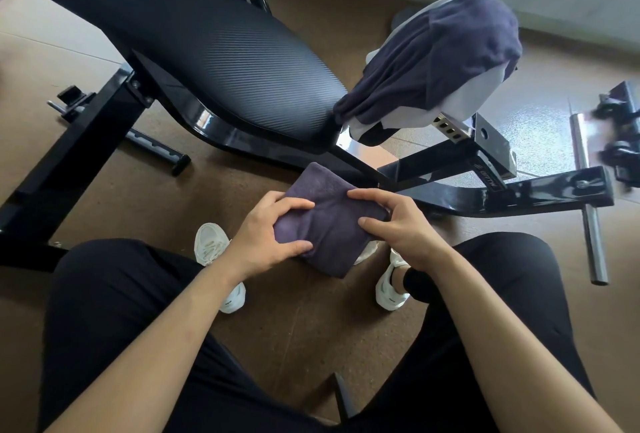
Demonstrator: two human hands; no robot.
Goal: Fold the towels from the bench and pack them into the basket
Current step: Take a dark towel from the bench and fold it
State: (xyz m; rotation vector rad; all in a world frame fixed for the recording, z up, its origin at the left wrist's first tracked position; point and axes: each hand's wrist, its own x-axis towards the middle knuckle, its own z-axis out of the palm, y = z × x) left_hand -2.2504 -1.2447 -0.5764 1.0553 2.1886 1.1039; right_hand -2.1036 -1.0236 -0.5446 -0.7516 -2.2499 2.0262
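A folded dark purple towel (330,221) is held in the air between my knees, above the floor. My left hand (268,233) grips its left edge, thumb and fingers pinched on the cloth. My right hand (398,225) holds its right edge the same way. Further back on the right, a dark purple towel (440,52) and a pale grey towel (460,100) lie draped in a heap over the bench's end pad. The black padded bench (221,52) runs from the upper left to the centre. No basket is in view.
The bench's black steel frame (485,190) and a chrome peg (594,245) lie on the brown floor to the right. A support leg (69,142) stands at left. My black-trousered legs and white shoes (221,270) fill the foreground.
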